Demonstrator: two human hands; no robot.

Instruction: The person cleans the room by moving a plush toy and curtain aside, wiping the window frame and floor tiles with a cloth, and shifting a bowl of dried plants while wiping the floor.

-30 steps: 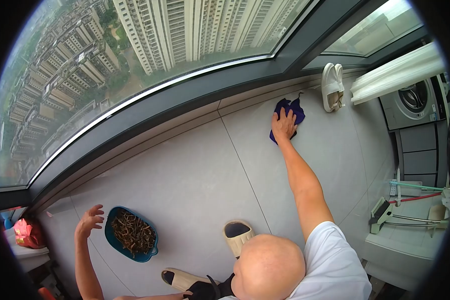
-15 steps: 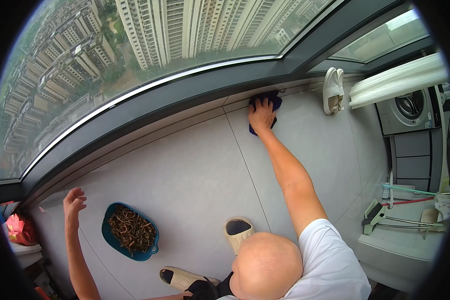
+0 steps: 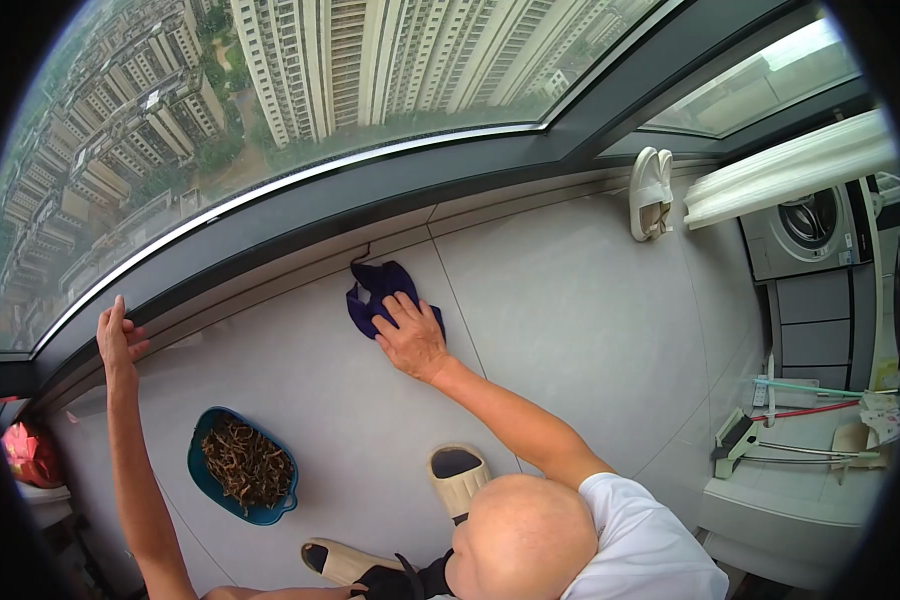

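My right hand (image 3: 410,337) presses down on a dark purple cloth (image 3: 372,290) lying on the grey tiled floor (image 3: 340,400), its fingers spread over the cloth's lower right part. A thin dark string trails from the cloth towards the window base. My left hand (image 3: 120,338) is raised at the left, near the dark window frame, with nothing in it and its fingers partly apart. Below and right of that hand stands a teal basket (image 3: 202,478) filled with brown dried strips (image 3: 248,462).
White shoes (image 3: 650,195) lean by the window base at the upper right. A washing machine (image 3: 808,228) and a mop (image 3: 738,440) are at the right. Beige slippers (image 3: 460,478) are on my feet. A red bag (image 3: 32,455) lies far left.
My right hand has wiped the cloth leftwards across the floor, first along the window base, then nearer the basket. My left hand has risen towards the window frame.
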